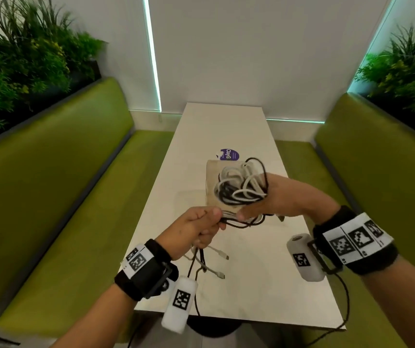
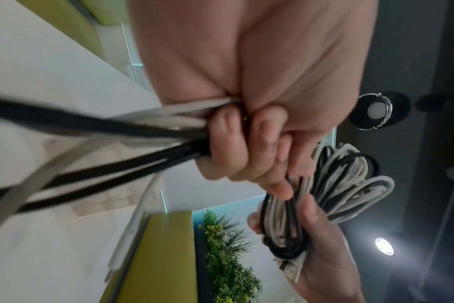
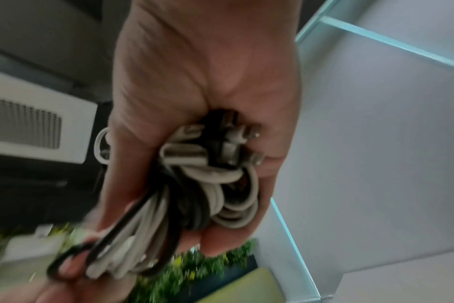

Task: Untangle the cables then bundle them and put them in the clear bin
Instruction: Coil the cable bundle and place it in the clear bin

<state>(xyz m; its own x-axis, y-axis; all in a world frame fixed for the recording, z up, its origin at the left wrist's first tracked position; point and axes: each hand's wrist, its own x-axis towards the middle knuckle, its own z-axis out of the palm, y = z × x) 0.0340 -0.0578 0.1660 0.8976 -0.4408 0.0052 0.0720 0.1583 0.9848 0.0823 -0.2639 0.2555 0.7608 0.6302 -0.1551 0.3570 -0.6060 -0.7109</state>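
Note:
A coil of black and white cables [image 1: 241, 187] is held above the white table [image 1: 259, 272] in my right hand [image 1: 271, 197], which wraps its fingers and thumb round the loops [image 3: 208, 184]. My left hand [image 1: 201, 227] makes a fist round the loose ends of the same cables [image 2: 169, 131]. The plug ends [image 1: 216, 262] dangle below that fist over the table. The clear bin [image 1: 212, 187] stands on the table just behind the coil, partly hidden by it. In the left wrist view the coil [image 2: 337, 184] sits past my curled fingers [image 2: 246, 143].
A purple round label [image 1: 229, 154] lies on the table behind the bin. Green benches [image 1: 70, 197] run along both sides of the table, with plants [image 1: 20, 59] above them. A thin black cord [image 1: 347, 302] hangs from my right wrist.

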